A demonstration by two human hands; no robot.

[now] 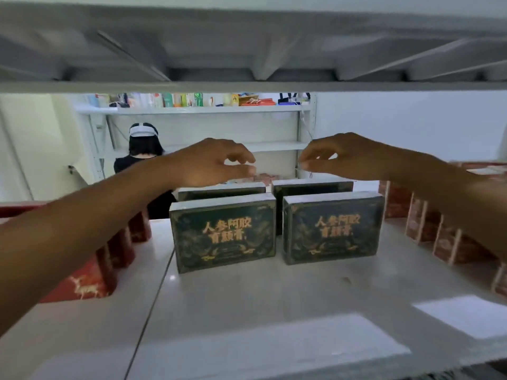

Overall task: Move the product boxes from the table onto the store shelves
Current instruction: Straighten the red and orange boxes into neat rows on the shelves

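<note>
White metal store shelf (247, 311), second shelf board close overhead. Four dark green rectangular product boxes with gold lettering (223, 234) stand upright mid-shelf, two in front, two behind; red boxes (428, 223) line both sides. Left hand (211, 163) and right hand (345, 157) hover above rear boxes, fingers loosely curled, apart, gripping nothing.

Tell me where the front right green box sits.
In the head view, the front right green box stands upright mid-shelf, beside its front left twin, with red boxes to its right.
</note>
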